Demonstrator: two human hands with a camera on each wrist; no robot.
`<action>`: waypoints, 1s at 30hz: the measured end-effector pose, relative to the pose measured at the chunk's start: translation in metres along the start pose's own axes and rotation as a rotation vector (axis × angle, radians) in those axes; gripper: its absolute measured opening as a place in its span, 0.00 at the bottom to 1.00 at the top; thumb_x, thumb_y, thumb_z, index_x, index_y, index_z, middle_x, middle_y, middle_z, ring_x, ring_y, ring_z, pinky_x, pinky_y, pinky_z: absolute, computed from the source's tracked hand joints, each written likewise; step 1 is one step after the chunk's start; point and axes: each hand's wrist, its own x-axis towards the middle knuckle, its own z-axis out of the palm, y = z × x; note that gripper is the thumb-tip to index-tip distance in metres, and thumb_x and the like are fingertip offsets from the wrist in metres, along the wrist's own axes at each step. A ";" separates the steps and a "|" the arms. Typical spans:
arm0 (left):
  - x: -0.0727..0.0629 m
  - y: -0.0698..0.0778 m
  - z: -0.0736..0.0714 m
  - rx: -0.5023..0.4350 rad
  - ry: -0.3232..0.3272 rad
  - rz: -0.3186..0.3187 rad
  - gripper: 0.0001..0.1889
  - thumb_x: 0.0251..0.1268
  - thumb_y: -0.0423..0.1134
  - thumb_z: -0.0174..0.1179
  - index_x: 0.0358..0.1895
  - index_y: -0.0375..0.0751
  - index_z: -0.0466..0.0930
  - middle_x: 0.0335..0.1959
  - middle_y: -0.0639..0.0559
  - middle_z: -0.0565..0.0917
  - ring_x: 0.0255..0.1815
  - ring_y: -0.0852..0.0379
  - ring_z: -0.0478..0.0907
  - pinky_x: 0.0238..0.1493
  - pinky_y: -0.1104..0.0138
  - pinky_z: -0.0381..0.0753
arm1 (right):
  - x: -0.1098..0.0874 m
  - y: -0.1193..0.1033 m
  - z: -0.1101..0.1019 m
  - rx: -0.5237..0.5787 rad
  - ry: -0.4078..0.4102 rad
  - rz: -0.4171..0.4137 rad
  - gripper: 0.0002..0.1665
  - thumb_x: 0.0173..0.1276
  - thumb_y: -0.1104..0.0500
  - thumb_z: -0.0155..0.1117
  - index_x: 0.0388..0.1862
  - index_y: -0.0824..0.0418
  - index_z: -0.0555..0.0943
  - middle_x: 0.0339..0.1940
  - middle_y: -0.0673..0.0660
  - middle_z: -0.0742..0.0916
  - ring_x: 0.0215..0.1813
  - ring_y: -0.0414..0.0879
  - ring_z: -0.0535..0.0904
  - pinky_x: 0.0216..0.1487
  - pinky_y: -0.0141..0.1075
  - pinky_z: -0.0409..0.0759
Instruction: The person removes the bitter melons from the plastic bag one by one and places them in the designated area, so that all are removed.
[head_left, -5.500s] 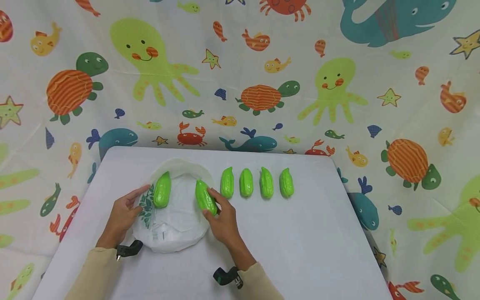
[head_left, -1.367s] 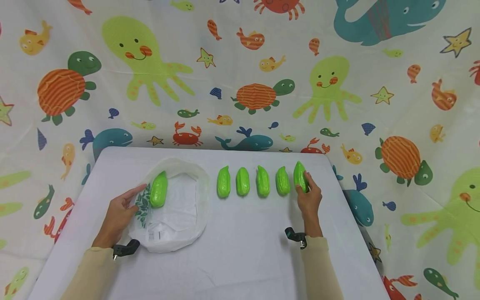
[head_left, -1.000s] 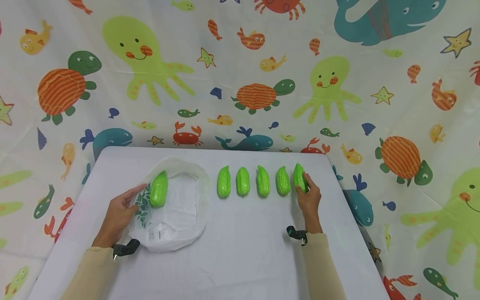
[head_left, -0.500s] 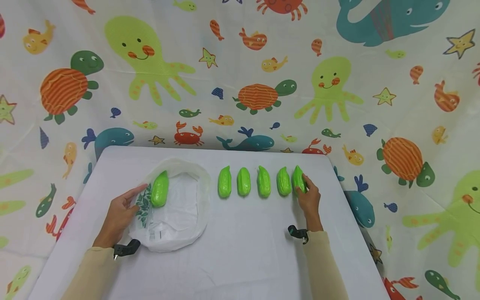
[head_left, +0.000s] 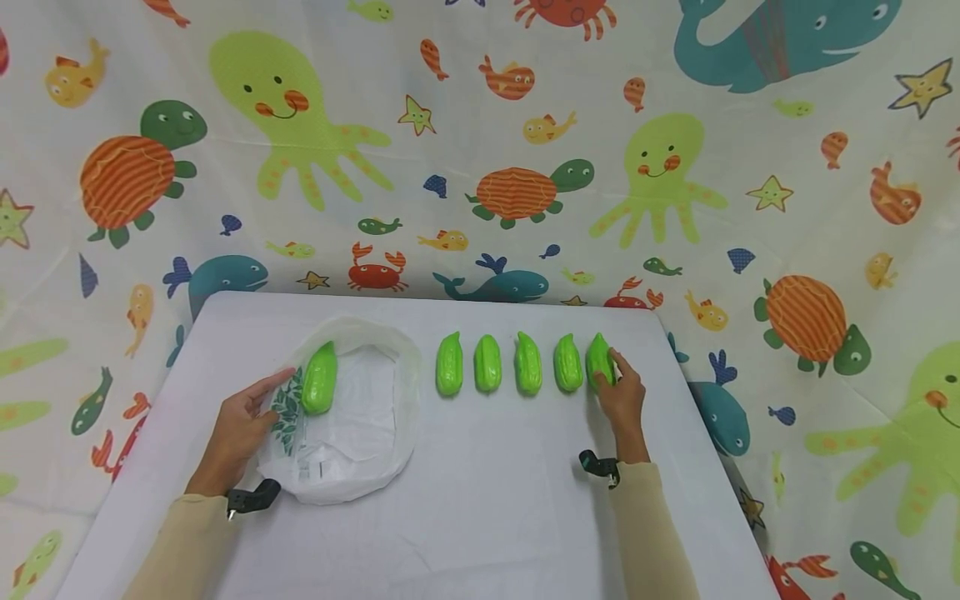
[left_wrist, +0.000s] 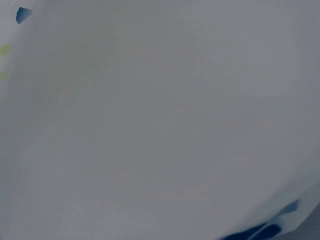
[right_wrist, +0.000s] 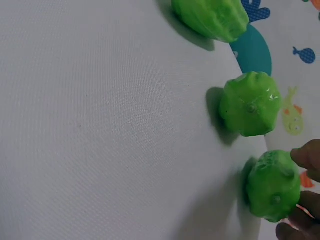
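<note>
My left hand (head_left: 238, 429) pinches the left edge of a white plastic bag (head_left: 341, 483) with a green leaf print. The bag's mouth is spread wide, and one bright green ridged gourd (head_left: 320, 379) lies at its left side. Pale bag material fills most of the left wrist view, hiding that hand. At the right end of a row on the table, my right hand (head_left: 622, 400) holds a gourd (head_left: 597, 358) between thumb and fingers. In the right wrist view this gourd (right_wrist: 272, 187) is low on the table, with the thumb and fingertips at its side.
Several more green gourds stand in line to the left, including the nearest gourd (head_left: 567, 364) and the far-left gourd (head_left: 449, 364). They lie on a white table (head_left: 465, 500). Behind it hangs a sea-animal printed cloth (head_left: 465, 125).
My right hand has carried a gourd from the bag to the row's right end and lowered it there, then shifted it slightly right. My left hand stays at the bag's edge.
</note>
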 end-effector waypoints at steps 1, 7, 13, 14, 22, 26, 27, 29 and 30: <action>0.000 0.000 0.000 0.000 0.001 0.002 0.37 0.75 0.27 0.49 0.85 0.56 0.61 0.88 0.46 0.56 0.88 0.36 0.54 0.72 0.78 0.72 | -0.001 0.000 0.000 -0.004 0.010 -0.004 0.38 0.79 0.59 0.61 0.85 0.52 0.65 0.86 0.61 0.67 0.87 0.63 0.60 0.84 0.62 0.64; 0.000 0.000 0.000 -0.007 0.004 0.011 0.36 0.76 0.28 0.48 0.85 0.56 0.61 0.88 0.47 0.56 0.88 0.37 0.52 0.74 0.78 0.68 | -0.007 -0.007 -0.001 0.007 0.082 -0.062 0.38 0.79 0.59 0.63 0.84 0.49 0.67 0.86 0.59 0.69 0.86 0.62 0.63 0.83 0.62 0.66; -0.001 0.002 -0.001 -0.004 0.011 0.003 0.37 0.75 0.27 0.48 0.85 0.56 0.62 0.88 0.47 0.56 0.89 0.37 0.52 0.76 0.75 0.66 | -0.017 -0.022 0.002 0.061 0.119 -0.124 0.37 0.77 0.56 0.67 0.83 0.49 0.70 0.84 0.57 0.72 0.86 0.59 0.65 0.84 0.58 0.67; -0.001 0.002 -0.001 -0.002 0.010 0.001 0.37 0.75 0.27 0.48 0.85 0.56 0.61 0.89 0.48 0.55 0.89 0.37 0.52 0.77 0.73 0.66 | -0.019 -0.025 0.002 0.073 0.120 -0.130 0.37 0.77 0.56 0.68 0.83 0.49 0.70 0.84 0.57 0.72 0.86 0.58 0.65 0.84 0.58 0.67; -0.001 0.003 -0.001 0.000 0.007 -0.001 0.36 0.76 0.28 0.48 0.85 0.56 0.62 0.88 0.47 0.56 0.88 0.36 0.53 0.76 0.72 0.69 | -0.033 -0.050 0.015 0.168 0.125 -0.159 0.38 0.74 0.55 0.71 0.81 0.48 0.72 0.83 0.52 0.73 0.87 0.52 0.64 0.85 0.53 0.67; -0.001 0.005 -0.001 0.002 0.006 -0.006 0.37 0.75 0.28 0.49 0.85 0.56 0.62 0.88 0.47 0.56 0.88 0.36 0.53 0.76 0.69 0.69 | -0.042 -0.062 0.027 0.224 0.111 -0.184 0.37 0.74 0.55 0.72 0.80 0.47 0.74 0.83 0.52 0.74 0.87 0.52 0.62 0.85 0.51 0.67; -0.001 0.005 -0.001 0.003 0.006 -0.007 0.37 0.75 0.28 0.49 0.85 0.55 0.62 0.88 0.47 0.56 0.88 0.36 0.53 0.76 0.69 0.69 | -0.044 -0.065 0.031 0.240 0.106 -0.193 0.37 0.74 0.55 0.72 0.80 0.47 0.74 0.82 0.52 0.75 0.87 0.51 0.63 0.85 0.50 0.67; -0.002 0.005 -0.001 0.007 0.007 -0.010 0.37 0.75 0.28 0.49 0.85 0.55 0.62 0.88 0.47 0.56 0.88 0.36 0.54 0.76 0.67 0.69 | -0.049 -0.071 0.038 0.260 0.092 -0.209 0.37 0.74 0.55 0.72 0.80 0.48 0.74 0.82 0.52 0.76 0.87 0.50 0.63 0.85 0.50 0.68; -0.002 0.005 -0.001 0.009 0.007 -0.011 0.37 0.75 0.28 0.49 0.85 0.55 0.62 0.88 0.47 0.56 0.88 0.36 0.54 0.76 0.67 0.69 | -0.051 -0.074 0.042 0.275 0.083 -0.217 0.37 0.73 0.55 0.72 0.79 0.48 0.74 0.82 0.52 0.76 0.87 0.50 0.64 0.85 0.50 0.68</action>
